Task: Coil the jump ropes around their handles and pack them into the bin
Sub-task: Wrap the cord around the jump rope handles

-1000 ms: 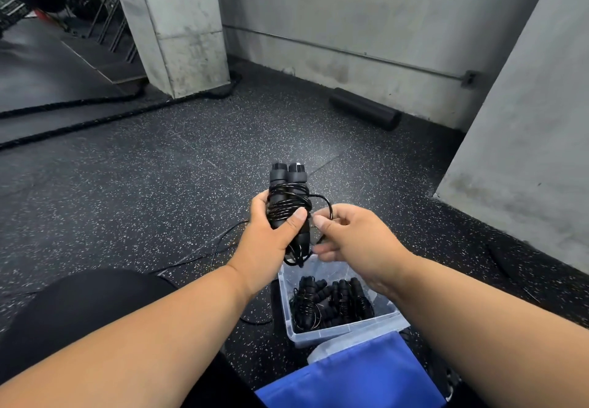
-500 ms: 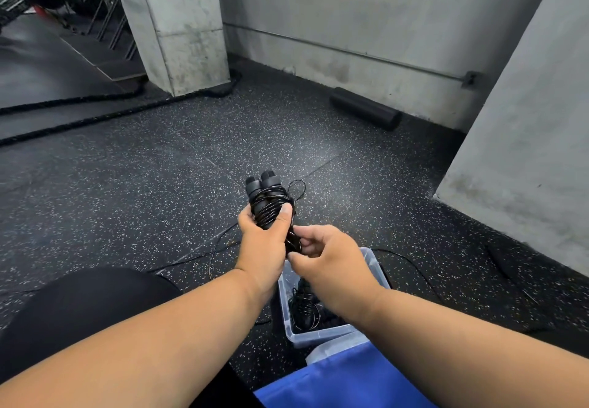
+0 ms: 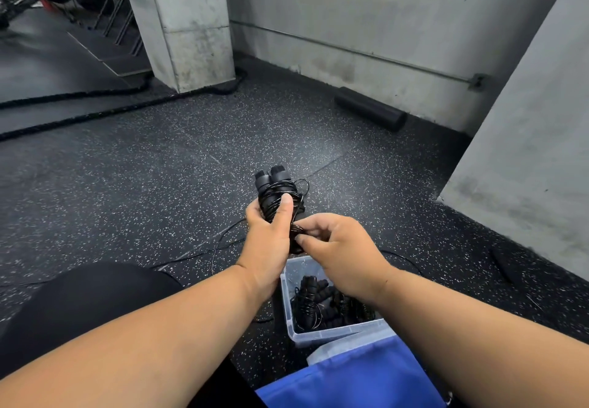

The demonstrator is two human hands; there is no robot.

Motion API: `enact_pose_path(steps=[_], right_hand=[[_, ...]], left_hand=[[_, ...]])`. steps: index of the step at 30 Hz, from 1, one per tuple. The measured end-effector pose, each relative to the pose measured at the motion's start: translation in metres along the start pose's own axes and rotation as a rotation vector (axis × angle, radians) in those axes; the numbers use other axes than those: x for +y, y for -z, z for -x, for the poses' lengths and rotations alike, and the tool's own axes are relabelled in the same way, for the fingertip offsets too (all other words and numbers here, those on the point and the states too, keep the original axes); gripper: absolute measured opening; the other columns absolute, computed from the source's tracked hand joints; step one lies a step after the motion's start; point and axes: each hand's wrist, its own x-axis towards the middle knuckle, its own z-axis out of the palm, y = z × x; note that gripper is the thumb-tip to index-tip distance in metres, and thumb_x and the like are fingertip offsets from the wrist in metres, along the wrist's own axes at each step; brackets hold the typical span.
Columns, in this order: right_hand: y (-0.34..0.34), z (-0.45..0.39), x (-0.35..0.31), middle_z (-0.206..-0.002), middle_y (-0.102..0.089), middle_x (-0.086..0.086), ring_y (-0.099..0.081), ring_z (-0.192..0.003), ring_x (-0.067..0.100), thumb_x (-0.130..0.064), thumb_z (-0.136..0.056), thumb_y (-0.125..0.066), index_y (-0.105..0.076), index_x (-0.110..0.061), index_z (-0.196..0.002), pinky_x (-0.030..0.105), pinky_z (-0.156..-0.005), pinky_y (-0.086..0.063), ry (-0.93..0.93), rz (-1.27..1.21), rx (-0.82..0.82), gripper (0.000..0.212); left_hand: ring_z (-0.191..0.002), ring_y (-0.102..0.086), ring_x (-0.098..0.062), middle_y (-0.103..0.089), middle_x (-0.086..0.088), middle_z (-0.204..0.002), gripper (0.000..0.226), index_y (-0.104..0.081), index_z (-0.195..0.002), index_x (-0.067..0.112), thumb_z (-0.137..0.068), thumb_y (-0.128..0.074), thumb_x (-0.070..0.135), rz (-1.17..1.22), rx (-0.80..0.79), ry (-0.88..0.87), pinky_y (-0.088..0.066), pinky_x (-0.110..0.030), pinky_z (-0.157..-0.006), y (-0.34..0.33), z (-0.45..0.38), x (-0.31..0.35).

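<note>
My left hand (image 3: pixel 271 232) grips a pair of black jump rope handles (image 3: pixel 272 186) held upright together, with thin black rope coiled around them under my thumb. My right hand (image 3: pixel 338 248) pinches the rope at the lower end of the handles. Loose rope (image 3: pixel 220 248) trails from the bundle down onto the floor to the left. Below my hands a clear plastic bin (image 3: pixel 288 312) stands on the floor with several coiled black jump ropes (image 3: pixel 322 304) inside.
A blue lid or bag (image 3: pixel 357 379) lies at the bin's near side. My black-clad knee (image 3: pixel 79 305) is at lower left. A black foam roller (image 3: pixel 369 112) lies by the far wall. A concrete pillar (image 3: pixel 185 24) and thick battle ropes (image 3: pixel 79 117) are to the left.
My hands dropped lower and left with the bundle tilting. My right hand went from the loop at the side to the lower end of the handles, pinching the rope there.
</note>
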Motion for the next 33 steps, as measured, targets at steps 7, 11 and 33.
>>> enact_pose_path(steps=[7,11,33], right_hand=[[0.004,-0.002,0.001,-0.056,-0.05,-0.011,-0.04,-0.051,0.004,-0.01,-0.085,-0.074,-0.065,-0.023,-0.085,0.027,-0.057,-0.04,0.109,0.282,0.024,0.015],[0.009,0.004,-0.01,-0.063,-0.061,-0.01,-0.053,-0.059,0.009,-0.021,-0.085,-0.073,-0.059,-0.029,-0.087,0.032,-0.062,-0.046,0.187,0.538,0.085,0.016],[-0.008,0.002,0.017,-0.113,-0.064,-0.004,-0.062,-0.103,0.018,-0.029,-0.081,-0.079,-0.079,-0.024,-0.082,0.031,-0.094,-0.049,0.36,0.636,0.222,0.005]], left_hand=[[-0.115,-0.072,-0.023,-0.074,-0.003,-0.123,0.077,-0.045,-0.132,0.038,-0.072,-0.073,0.078,0.042,-0.054,0.043,-0.054,-0.057,-0.105,-0.002,0.003,-0.002],[-0.118,-0.07,-0.023,-0.072,-0.005,-0.127,0.062,-0.042,-0.128,0.04,-0.081,-0.07,0.069,0.045,-0.113,0.021,-0.056,-0.049,-0.101,-0.002,0.003,0.001],[-0.116,-0.067,-0.016,-0.068,0.0,-0.126,0.051,-0.029,-0.141,0.037,-0.102,-0.058,0.051,-0.078,-0.014,-0.113,-0.052,-0.038,-0.103,0.0,0.003,-0.002]])
